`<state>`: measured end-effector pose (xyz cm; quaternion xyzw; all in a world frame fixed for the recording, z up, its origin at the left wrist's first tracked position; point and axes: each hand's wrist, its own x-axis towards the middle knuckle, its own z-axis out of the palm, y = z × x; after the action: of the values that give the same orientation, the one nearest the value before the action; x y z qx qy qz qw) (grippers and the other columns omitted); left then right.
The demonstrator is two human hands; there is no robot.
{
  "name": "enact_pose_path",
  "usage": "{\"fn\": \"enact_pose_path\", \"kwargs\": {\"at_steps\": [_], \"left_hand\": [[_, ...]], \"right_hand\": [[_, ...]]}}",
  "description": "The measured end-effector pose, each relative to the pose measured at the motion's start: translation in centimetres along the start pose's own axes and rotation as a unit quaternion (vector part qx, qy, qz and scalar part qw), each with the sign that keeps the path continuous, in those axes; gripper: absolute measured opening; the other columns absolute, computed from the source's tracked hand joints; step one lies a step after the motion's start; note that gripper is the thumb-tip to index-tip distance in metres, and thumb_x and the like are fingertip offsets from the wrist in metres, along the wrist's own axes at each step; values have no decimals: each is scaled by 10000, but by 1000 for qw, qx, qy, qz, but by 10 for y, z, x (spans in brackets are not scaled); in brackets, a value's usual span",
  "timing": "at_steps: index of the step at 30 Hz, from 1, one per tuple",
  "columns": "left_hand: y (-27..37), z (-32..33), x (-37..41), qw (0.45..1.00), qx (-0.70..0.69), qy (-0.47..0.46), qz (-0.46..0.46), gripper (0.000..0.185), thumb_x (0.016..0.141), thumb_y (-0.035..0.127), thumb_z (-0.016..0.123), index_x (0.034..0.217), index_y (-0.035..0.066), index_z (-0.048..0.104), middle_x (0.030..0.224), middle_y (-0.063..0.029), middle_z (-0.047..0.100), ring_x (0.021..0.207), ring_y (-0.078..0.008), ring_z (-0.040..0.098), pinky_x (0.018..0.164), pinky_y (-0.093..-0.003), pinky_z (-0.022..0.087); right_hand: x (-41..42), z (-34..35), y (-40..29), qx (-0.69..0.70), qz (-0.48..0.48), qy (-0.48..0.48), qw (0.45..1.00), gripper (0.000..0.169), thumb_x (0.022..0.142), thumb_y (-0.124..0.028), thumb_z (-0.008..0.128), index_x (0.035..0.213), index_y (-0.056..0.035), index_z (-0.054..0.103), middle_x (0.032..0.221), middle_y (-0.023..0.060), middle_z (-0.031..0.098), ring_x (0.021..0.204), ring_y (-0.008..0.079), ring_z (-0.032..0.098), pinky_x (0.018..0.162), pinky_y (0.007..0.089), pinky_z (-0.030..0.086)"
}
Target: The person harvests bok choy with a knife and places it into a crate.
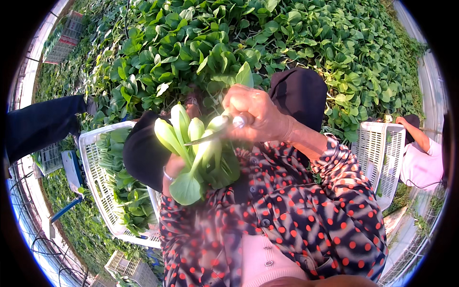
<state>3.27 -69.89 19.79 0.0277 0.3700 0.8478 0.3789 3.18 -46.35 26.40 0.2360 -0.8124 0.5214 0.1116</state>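
Note:
My left hand [174,168], with a bracelet at the wrist, is closed around a bunch of leafy greens with pale stems, like bok choy [200,143]. The stem ends point up and away from me, the leaves hang towards my chest. My right hand [247,114] grips the handle of a knife with a thin curved blade [208,137], which lies across the stems from the right. Beside the right hand's fingers is another pale stem end, and a green leaf [245,75] shows just beyond the fist. How the leaf is held is hidden.
Dense greens [211,46] grow ahead. A white plastic crate [107,211] with cut greens stands at my left; another crate [380,158] is at the right, with a person's hand [402,121] at its edge. Another person's dark trouser leg [43,122] is at far left, above a blue-topped object [71,168].

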Motion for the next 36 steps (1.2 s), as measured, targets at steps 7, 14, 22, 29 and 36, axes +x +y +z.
{"fn": "enact_pose_path", "kwargs": {"at_steps": [7,14,22,29,36], "left_hand": [[10,-6,-4,999,49,18,3,699,688,22,728,1329,24,451,1226,-94,573,1096,-192,571,946,-329,467],[10,-50,-15,968,239,-79,0,564,593,8,705,1145,-6,593,1024,-43,642,918,-141,607,824,-282,477],[8,-17,-12,943,227,-243,-5,513,877,355,551,1169,-66,554,1179,-173,587,1062,-255,580,923,-353,455],[6,-1,-21,991,-56,-124,-13,757,752,332,753,1320,-43,424,1249,-169,537,1109,-226,566,937,-339,468],[-1,9,-26,996,-36,72,-25,668,768,120,689,1364,38,401,1276,-114,533,1134,-206,553,943,-336,469]], "right_hand": [[1,-12,-14,-140,27,65,988,365,621,-112,808,656,-57,449,650,50,442,600,245,464,539,352,393],[2,-42,16,-221,68,16,973,264,735,-118,757,916,25,630,1184,148,577,1119,263,535,958,341,430],[29,24,5,438,305,-189,824,320,779,-127,727,699,-110,418,1062,152,642,677,67,570,551,230,439],[9,41,8,625,274,-109,723,397,754,-372,759,736,-120,453,1228,168,542,903,143,538,776,283,426],[-19,50,-4,450,291,-17,844,406,689,-90,810,790,-84,417,1033,33,528,922,100,491,821,283,422]]}}
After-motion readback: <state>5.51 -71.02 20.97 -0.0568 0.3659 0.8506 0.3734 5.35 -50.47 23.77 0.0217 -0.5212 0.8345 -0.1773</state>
